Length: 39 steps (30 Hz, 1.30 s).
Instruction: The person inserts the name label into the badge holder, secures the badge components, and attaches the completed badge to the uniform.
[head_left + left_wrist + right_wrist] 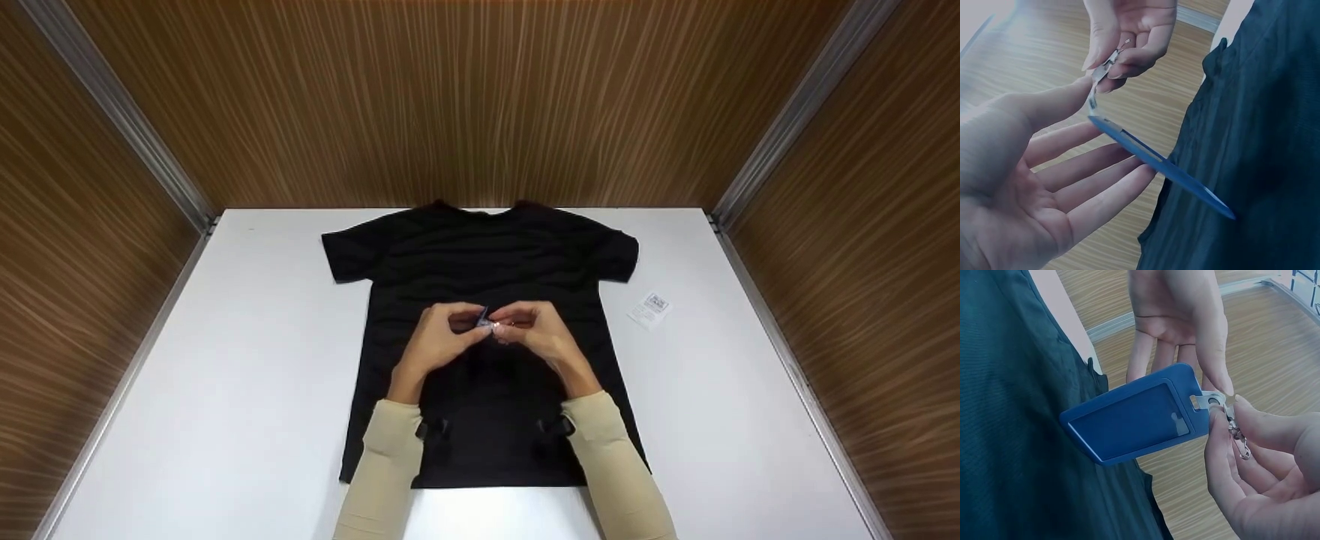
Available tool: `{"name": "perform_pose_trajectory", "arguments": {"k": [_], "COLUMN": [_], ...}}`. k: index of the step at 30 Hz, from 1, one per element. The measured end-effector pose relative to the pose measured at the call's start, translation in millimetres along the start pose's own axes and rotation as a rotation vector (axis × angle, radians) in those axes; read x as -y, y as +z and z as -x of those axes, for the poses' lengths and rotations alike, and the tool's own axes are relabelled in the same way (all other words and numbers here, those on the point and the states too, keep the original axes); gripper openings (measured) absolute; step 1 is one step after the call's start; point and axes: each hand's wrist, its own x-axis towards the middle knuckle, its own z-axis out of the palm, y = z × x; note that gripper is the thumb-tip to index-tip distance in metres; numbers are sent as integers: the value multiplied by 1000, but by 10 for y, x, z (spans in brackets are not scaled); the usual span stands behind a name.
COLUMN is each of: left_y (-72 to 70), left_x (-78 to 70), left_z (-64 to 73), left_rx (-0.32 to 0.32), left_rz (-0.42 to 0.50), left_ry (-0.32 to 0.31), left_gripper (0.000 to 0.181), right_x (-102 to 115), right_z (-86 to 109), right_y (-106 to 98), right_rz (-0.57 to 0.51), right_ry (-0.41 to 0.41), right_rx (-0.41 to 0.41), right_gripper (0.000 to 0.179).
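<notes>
Badge holder above black T-shirt

Blue badge holder (its clip silvery), black shirt, white table, brown streaked panels.

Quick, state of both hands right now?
Left hand: open, fingers extended at the blue badge holder.
Right hand: closed, pinching the holder's clip strap between thumb and finger.

You've got a white table, brown wood-grain panels at the far edge and both sides. Silver rails line the corners.
</notes>
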Motion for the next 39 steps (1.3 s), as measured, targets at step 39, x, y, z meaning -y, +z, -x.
{"name": "perform_pose_trajectory", "arguments": {"k": [39], "left_y": [98], "left_x": [-101], "left_z": [2], "left_rx": [-92], "left_rz": [-139], "left_ry": [39], "left_gripper": [28], "right_x": [-5], "right_z": [16], "right_y": [30], "right_rz": [204], "right_ry": [-19], "right_rx": [138], "right_gripper": [22]}}
